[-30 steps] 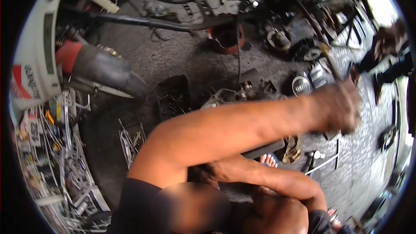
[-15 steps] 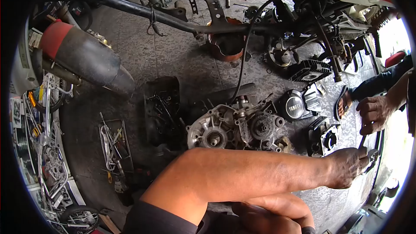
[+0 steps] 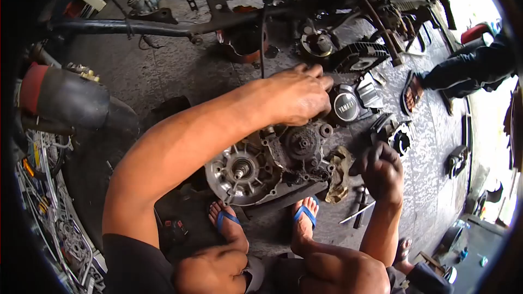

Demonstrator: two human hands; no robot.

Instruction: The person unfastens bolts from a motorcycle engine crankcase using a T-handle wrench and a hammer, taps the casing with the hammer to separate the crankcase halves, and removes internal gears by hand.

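A partly dismantled motorcycle engine lies on the floor in front of me, its round metal housing and central shaft exposed. Its right half, a greasy casing, is caked with grime. My left hand reaches across the top of this casing with fingers bent down; what they grip, if anything, is hidden. To the right of the engine, my right hand is raised with its fingers curled closed, and their contents cannot be made out. Between my hands and farther right sits a Yamaha-marked engine cover. A crumpled brown piece lies beside the casing.
A motorcycle frame spans the far side. Loose engine parts and a thin rod-like tool lie to the right. Another person's sandalled foot stands at the right. Metal parts pile up at the left.
My left arm has drawn back from the far right, near another person's hand, to above the engine. My right hand has risen beside the engine. The view has shifted; that other hand is out of sight.
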